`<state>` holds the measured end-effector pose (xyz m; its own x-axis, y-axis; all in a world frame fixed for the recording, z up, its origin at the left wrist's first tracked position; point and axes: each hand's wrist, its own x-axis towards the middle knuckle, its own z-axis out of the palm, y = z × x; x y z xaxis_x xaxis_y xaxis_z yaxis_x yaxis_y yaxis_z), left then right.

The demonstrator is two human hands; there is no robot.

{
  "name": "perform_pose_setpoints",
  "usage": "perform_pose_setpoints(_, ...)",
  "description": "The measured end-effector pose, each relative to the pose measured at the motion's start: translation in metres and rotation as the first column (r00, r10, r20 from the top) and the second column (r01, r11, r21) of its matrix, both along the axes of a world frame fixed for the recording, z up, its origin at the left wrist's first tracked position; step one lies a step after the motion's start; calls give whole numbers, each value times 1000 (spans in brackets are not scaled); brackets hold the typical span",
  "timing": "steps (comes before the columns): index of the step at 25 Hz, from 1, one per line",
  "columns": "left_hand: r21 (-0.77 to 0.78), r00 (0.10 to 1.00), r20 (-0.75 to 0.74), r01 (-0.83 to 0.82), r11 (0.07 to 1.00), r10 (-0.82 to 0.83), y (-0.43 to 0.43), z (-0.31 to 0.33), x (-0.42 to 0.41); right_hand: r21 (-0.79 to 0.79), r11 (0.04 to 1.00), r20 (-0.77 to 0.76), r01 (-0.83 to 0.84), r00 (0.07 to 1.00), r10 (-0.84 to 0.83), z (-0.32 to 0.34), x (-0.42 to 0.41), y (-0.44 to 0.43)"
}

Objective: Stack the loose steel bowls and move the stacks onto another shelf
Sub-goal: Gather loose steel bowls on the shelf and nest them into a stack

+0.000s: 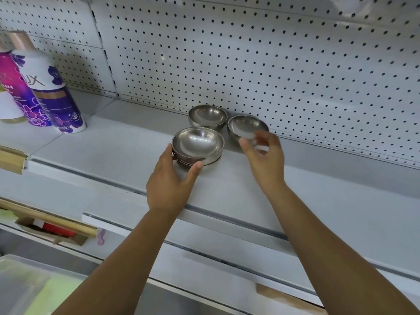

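Three groups of steel bowls sit on a grey shelf (pixel 109 153) backed by white pegboard (pixel 250 53): a nested stack (pixel 197 143) in front, a rear bowl (pixel 208 115) just behind it, and a right bowl (pixel 246 126) near the pegboard. The left hand (pixel 168 180) grips the stack's near side between thumb and fingers. The right hand (pixel 263 155), blurred, is curled at the right bowl's near rim; whether it is gripping cannot be told. Bottles (pixel 52 87) stand at the far left of the shelf.

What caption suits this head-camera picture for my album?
On a shelf, the left hand grips a stack of steel bowls; the right hand, blurred, is at the rim of a loose bowl.
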<state>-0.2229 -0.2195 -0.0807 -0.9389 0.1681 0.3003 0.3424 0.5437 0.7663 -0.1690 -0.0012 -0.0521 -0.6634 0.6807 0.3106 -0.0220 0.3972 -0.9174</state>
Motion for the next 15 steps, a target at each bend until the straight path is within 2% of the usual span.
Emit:
perform_pose_setpoints(3, -20, 1000, -8, -2, 1000, 2, 1, 2, 1, 30, 993, 52, 117, 992, -118, -4, -5, 24)
perform_pose_setpoints(8, -41, 1000, -18, -13, 999, 12, 1, -1, 0, -92, 995, 351, 28, 936, 7, -4, -22, 50)
perform_pose_setpoints(10, -44, 1000, -23, -18, 999, 17, 1, -1, 1, -100, 995, 373, -4, 927, 42, -4, -26, 55)
perform_pose_setpoints(15, -44, 999, -42, -14, 999, 12, 1, -1, 0, -85, 994, 317, -61, 945, 85, 2, -31, 59)
